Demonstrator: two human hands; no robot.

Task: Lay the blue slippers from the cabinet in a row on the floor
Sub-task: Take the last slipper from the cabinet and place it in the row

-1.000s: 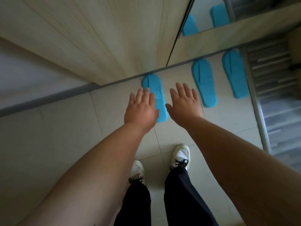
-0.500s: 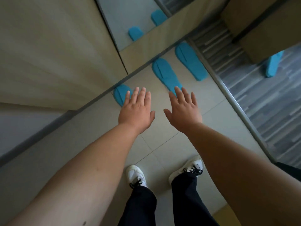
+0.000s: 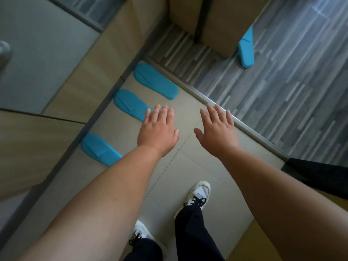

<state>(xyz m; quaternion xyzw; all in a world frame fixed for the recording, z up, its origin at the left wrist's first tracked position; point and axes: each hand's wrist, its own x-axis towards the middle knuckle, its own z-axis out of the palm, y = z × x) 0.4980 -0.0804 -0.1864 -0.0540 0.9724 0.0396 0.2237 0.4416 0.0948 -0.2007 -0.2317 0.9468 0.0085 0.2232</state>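
Slippers [image 3: 156, 80] on tile (hands [image 3: 158, 132] empty)

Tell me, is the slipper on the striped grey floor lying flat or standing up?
Standing up. The blue slipper leans on its edge against the wooden cabinet, unlike those flat on the tiles.

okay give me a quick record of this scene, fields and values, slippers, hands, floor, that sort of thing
slippers in row: three blue slippers on the tile floor along the cabinet base: far slipper, middle slipper, near slipper
fourth slipper: apart, on the grey striped floor beside a wooden unit
left hand: empty, fingers spread, above the tiles
right hand: empty, fingers spread
feet: white sneakers, dark trousers
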